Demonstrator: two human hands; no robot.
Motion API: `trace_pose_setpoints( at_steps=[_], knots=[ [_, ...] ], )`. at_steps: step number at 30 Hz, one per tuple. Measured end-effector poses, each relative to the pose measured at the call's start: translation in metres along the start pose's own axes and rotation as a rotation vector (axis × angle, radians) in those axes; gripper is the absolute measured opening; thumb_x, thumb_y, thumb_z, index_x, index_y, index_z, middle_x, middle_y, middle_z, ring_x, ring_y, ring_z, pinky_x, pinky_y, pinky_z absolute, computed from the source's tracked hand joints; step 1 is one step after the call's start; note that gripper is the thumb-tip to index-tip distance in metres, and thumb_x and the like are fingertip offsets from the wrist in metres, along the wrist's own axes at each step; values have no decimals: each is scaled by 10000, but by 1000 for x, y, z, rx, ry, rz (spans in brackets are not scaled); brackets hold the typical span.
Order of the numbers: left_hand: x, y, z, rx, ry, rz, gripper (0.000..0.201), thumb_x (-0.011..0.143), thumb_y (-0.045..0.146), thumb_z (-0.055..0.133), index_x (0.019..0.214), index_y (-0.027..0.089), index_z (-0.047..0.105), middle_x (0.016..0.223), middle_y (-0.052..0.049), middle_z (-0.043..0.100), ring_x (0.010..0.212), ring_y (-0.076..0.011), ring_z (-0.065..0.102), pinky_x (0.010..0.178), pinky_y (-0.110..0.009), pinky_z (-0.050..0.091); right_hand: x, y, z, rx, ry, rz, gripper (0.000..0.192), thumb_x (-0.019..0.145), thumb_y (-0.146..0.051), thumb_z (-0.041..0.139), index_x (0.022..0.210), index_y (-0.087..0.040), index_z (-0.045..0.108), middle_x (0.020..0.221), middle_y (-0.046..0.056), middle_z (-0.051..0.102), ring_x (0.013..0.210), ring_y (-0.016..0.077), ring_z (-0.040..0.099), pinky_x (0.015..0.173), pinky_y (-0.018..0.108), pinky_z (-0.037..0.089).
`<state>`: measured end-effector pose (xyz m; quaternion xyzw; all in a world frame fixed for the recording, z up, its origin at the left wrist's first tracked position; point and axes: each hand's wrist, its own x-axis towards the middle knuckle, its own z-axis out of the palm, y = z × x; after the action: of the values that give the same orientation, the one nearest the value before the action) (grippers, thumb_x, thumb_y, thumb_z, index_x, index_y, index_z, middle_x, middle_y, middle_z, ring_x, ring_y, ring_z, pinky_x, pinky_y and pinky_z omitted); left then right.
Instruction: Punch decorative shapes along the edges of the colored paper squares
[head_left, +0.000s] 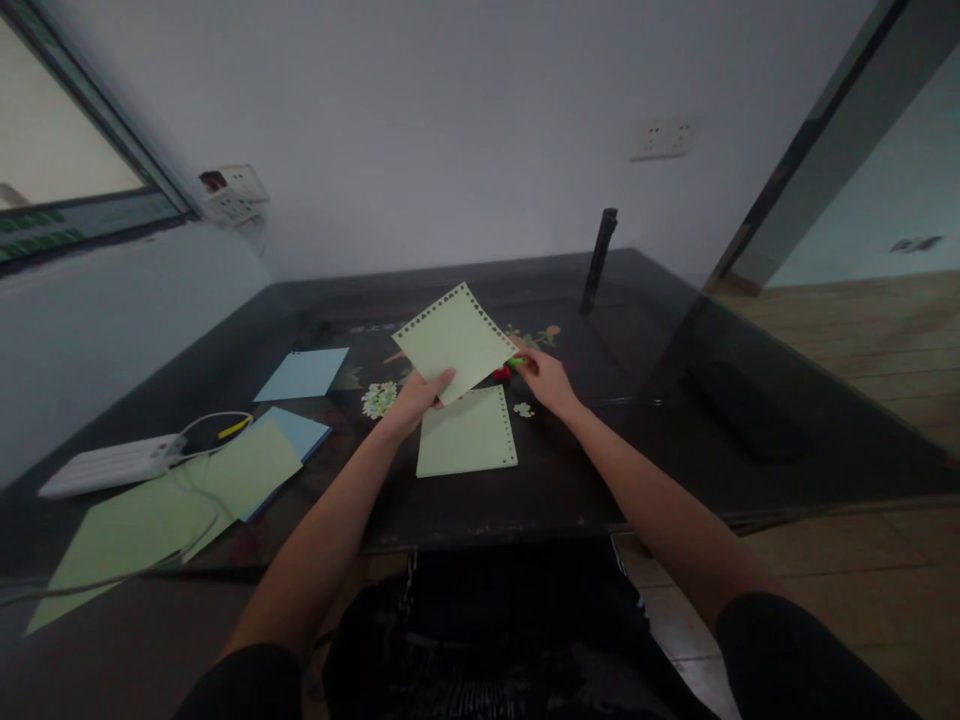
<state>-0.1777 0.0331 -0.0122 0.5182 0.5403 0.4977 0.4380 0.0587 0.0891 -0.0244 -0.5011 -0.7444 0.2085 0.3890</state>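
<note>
Left hand (417, 398) lifts a punched green sheet (455, 340); right hand (546, 379) grips a red-green punch (508, 368).
Next, the sheet's unpunched edge needs feeding into the punch beside the right fingers.

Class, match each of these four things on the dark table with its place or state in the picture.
Things:
1. punched green sheet
2. second green sheet
3. light blue sheet
4. white power strip

Places or states:
A. far left, with a cable
B. lifted in the left hand
C. flat under the raised sheet
D. flat, left of the hands, further back

Pairs: 1-B, 2-C, 3-D, 4-A
</note>
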Motion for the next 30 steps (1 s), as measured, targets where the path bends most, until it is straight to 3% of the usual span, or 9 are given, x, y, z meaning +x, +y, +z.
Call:
trace_pose_setpoints(
  at_steps=[6,11,17,26,30],
  knots=[
    [0,3,4,-60,43,-30,361,689,419,696,859,128,568,640,4,567,473,-79,454,403,-188,344,-1,-4,12,-308,-153,-131,328,888,-299,497,1193,-230,595,1153,112,561,1057,231,543,858,337,446],
    [-3,5,6,-63,37,-36,329,693,393,695,844,131,566,631,9,558,481,-83,465,399,-184,345,-3,-8,12,-373,-169,-155,307,896,-367,489,1141,-251,634,1095,112,551,1026,249,558,830,360,472],
    [-6,10,7,-40,65,-50,316,703,362,689,879,124,580,677,-11,596,511,-93,491,413,-188,364,-3,-5,7,-271,-120,-156,250,827,-293,610,1065,-218,637,1110,93,557,1043,228,550,888,370,454],
    [-7,8,8,10,18,-54,258,734,282,673,921,121,597,796,-70,646,557,-107,535,430,-193,399,-2,3,10,-252,-135,-113,234,794,-284,646,1010,-194,644,1075,103,579,1000,240,569,874,396,456],
    [-5,4,6,17,-13,-37,266,742,316,667,911,124,594,781,-65,647,546,-111,546,442,-206,420,-1,3,9,-202,-85,-112,192,781,-258,649,955,-180,625,1025,106,597,1022,253,553,883,415,445]
  ],
)
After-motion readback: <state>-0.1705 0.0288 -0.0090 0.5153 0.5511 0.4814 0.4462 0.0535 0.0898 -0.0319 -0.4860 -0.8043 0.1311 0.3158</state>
